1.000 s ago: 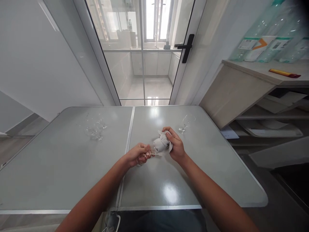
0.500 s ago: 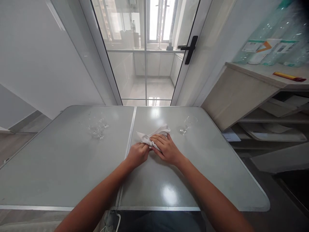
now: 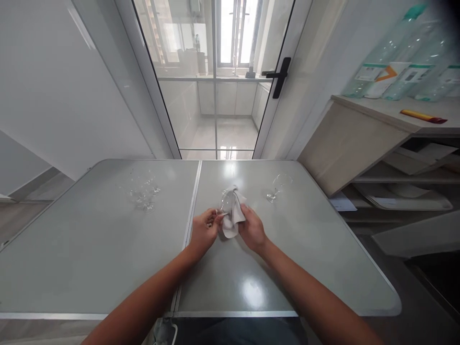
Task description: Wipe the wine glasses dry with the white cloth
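While the left hand (image 3: 204, 231) is clamping a clear glass (image 3: 225, 201) over the table (image 3: 287, 273), the right hand (image 3: 252, 228) is gripping a white cloth (image 3: 237, 213) against it; a second glass (image 3: 272, 195) is standing farther right, several more glasses (image 3: 144, 195) left.

On the table (image 3: 140, 268) before me, my left hand (image 3: 204, 230) and right hand (image 3: 252, 229) flank a held glass (image 3: 225, 202) and a cloth (image 3: 233, 223). A glass cluster (image 3: 144, 195) sits far left, a single glass (image 3: 272, 195) far right. Behind the table is a door (image 3: 215, 112); rightward, bottles (image 3: 393, 79) top a shelf unit (image 3: 341, 139).
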A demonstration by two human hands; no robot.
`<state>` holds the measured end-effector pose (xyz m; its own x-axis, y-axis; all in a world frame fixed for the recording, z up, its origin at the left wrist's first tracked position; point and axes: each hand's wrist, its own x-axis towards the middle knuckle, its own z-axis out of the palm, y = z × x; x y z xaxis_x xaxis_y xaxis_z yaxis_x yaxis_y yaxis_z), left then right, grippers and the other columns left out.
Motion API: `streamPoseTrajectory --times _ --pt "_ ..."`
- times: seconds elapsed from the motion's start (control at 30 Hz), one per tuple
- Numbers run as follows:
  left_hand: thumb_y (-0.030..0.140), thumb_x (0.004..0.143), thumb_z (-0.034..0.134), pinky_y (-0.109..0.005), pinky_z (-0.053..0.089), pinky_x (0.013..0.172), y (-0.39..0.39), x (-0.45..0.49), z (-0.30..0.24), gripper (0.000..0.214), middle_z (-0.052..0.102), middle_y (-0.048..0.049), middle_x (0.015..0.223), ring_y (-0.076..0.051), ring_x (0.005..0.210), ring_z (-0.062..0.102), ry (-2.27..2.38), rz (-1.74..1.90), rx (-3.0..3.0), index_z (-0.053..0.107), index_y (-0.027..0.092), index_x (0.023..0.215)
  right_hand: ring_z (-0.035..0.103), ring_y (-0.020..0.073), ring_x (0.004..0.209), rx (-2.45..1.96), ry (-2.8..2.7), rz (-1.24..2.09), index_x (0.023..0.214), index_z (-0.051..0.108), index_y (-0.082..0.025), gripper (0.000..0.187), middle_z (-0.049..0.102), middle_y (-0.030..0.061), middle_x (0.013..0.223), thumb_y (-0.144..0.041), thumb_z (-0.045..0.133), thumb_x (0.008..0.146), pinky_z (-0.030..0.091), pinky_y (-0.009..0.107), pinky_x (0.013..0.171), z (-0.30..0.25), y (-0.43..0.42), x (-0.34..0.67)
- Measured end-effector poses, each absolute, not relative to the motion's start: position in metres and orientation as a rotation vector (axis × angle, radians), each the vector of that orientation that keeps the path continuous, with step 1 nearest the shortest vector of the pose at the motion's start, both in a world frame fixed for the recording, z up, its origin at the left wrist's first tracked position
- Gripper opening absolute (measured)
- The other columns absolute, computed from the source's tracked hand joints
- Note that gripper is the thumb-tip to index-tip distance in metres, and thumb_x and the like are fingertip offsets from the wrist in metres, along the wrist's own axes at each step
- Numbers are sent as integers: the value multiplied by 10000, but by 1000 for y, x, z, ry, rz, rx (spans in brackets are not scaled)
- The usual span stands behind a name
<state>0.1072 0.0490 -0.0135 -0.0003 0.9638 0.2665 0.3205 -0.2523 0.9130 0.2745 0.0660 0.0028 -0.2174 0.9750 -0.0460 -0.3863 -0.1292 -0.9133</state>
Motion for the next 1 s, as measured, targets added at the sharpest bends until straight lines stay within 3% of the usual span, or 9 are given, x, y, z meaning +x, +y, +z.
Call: streamPoseTrajectory --times 0.07,0.13,0.2,0.27,0.4,0.47,0.6,0.8,1.0 --pt "503 968 567 -234 434 527 50 110 -8 363 595 9 636 -102 498 531 1252 1220 1434 596 171 826 644 292 1066 -886 -1264 1372 1306 630 -232 525 701 106 1118 -619 465 992 532 424 921 -1 62 275" --pt "540 956 570 -232 412 523 51 112 -4 405 554 28 601 -86 469 484 1184 1174 1350 575 168 795 501 301 1355 -902 -1613 1041 1507 476 -245 561 608 125 1371 -539 421 1033 422 462 1116 -3 65 281" --pt "557 950 563 -229 391 513 52 114 -3 438 532 33 577 -81 458 464 1172 1115 1346 552 169 748 282 302 1524 -871 -1940 700 1588 366 -215 585 452 138 1555 -441 402 1049 285 495 1215 -1 73 290" --pt "530 959 544 -227 368 492 51 115 -5 443 527 27 561 -84 448 460 1209 1054 1399 516 176 692 204 316 1556 -823 -2196 453 1578 390 -186 556 373 140 1618 -347 411 1047 228 512 1230 4 80 297" --pt "319 925 564 -241 355 532 46 114 -15 289 561 -3 590 -110 503 481 1294 1003 1841 517 184 675 477 346 1369 -840 -2352 262 1298 662 -192 353 627 141 1374 -315 513 1002 340 489 1109 13 84 300" --pt "260 903 569 -252 347 551 44 112 -21 194 590 -18 619 -125 527 488 1289 935 2096 561 182 725 626 303 1063 -956 -2258 362 976 733 -190 246 724 117 1032 -345 542 984 417 432 963 12 83 300" --pt "275 908 605 -258 366 573 43 109 -25 131 644 -35 689 -139 567 530 1225 891 2213 634 180 823 552 182 658 -1042 -1662 1061 673 634 -185 409 612 19 661 -465 569 965 431 307 682 4 86 302" --pt "418 963 593 -240 425 586 47 116 -18 318 612 -8 634 -121 555 562 1022 1030 1590 641 152 795 659 202 770 -685 -604 1710 934 729 -231 311 737 1 910 -537 702 883 525 312 694 8 83 288" --pt "574 925 614 -225 351 553 54 123 -28 509 551 4 610 -105 571 481 993 1151 1359 602 134 670 685 283 1010 -602 -631 1779 1129 721 -228 560 748 74 1028 -722 623 886 575 411 853 -5 70 262"
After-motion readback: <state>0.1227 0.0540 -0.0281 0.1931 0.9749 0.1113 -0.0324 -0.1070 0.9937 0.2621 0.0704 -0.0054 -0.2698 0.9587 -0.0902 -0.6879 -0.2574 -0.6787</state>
